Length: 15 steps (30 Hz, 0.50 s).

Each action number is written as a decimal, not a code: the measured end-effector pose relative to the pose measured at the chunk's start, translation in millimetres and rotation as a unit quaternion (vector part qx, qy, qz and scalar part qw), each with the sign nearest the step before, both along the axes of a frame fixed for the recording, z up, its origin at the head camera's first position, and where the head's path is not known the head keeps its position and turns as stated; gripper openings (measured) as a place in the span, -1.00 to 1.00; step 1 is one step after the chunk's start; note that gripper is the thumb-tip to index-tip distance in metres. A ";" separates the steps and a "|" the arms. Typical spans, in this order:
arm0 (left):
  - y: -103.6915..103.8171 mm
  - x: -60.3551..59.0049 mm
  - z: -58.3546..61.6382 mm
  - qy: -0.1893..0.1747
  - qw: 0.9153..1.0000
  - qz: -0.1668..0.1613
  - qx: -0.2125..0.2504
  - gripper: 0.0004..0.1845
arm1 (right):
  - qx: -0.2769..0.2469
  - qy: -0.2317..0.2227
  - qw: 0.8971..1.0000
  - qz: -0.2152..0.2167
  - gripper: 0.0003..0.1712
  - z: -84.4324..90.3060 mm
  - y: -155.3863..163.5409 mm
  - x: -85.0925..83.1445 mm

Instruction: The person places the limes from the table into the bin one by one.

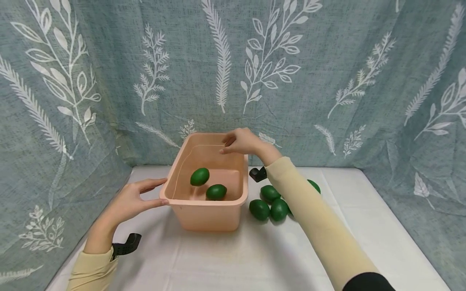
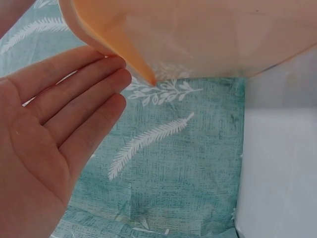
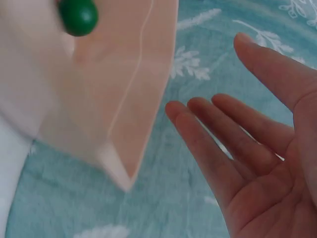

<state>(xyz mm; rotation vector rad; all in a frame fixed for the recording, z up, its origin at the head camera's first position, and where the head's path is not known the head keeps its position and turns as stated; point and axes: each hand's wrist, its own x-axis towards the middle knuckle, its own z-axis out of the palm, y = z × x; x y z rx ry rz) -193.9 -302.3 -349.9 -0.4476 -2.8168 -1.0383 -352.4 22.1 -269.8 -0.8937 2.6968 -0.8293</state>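
Note:
A peach-coloured plastic bin (image 1: 211, 216) stands on the white table, with one dark green oval fruit (image 1: 200, 177) and a second green fruit (image 1: 216, 192) inside. My left hand (image 1: 132, 202) is at the bin's near left corner, thumb and fingertips right at the rim. Its fingers (image 2: 94, 94) look straight in the left wrist view. Over the far right part of the bin hangs my right hand (image 1: 242, 141), fingers loosely bent and spread from the thumb. Nothing lies in its palm (image 3: 277, 198) in the right wrist view.
Several more green fruits (image 1: 260, 209) lie in a group on the table right of the bin, partly hidden by the right sleeve (image 1: 316, 218). A blue-green leaf-patterned curtain (image 1: 196, 81) encloses the back and sides of the white table (image 1: 204, 262).

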 end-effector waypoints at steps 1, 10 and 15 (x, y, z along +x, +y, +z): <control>0.6 -0.3 -0.3 0.001 1.000 -0.001 0.001 -0.31 | 0.001 0.004 1.000 -0.003 -0.40 1.0 5.6 1.4; 1.0 -1.4 -1.7 -0.001 1.000 -0.001 -0.004 -0.31 | -0.011 0.013 0.999 -0.030 -0.40 -3.5 58.9 11.5; 1.3 -2.0 -1.6 0.001 1.000 -0.001 -0.003 -0.32 | -0.021 0.020 0.998 -0.047 -0.41 -10.9 85.6 15.7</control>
